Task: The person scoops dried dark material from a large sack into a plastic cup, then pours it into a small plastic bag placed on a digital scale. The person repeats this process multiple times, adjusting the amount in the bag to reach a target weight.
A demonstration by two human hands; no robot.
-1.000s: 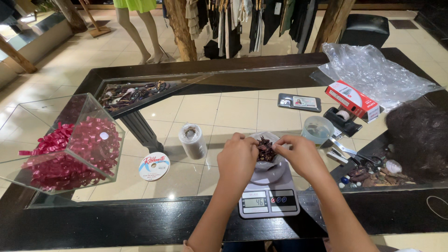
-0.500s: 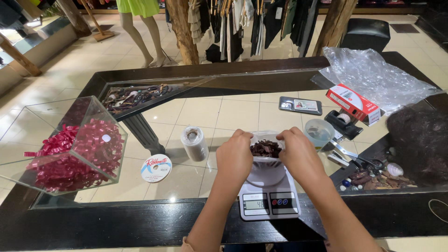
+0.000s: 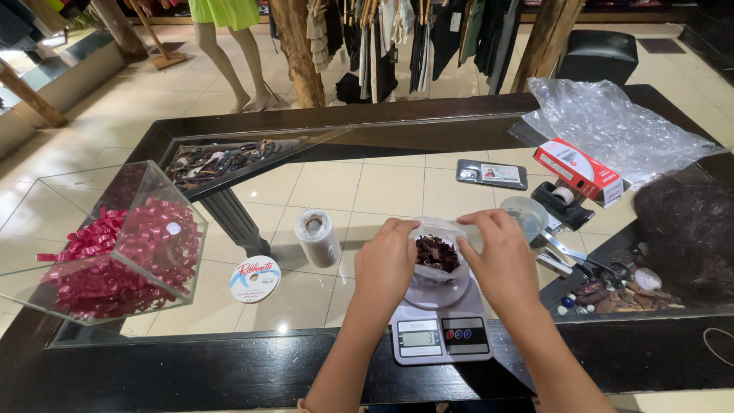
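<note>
On the glass-topped bench (image 3: 367,183), both hands have kept their place at the pouch since half a second ago, though the fingers have spread its mouth wider. At far left a clear box of red ribbon bows (image 3: 115,252) stands, then a round white reel label (image 3: 254,278) lying flat, then a grey ribbon roll (image 3: 318,236) (upright). The left hand (image 3: 386,264) and right hand (image 3: 501,260) each pinch an edge of the clear pouch of dark dried petals (image 3: 437,254), which sits between them on the white kitchen scale (image 3: 442,329). A red-and-white carton (image 3: 578,170) lies far right.
</note>
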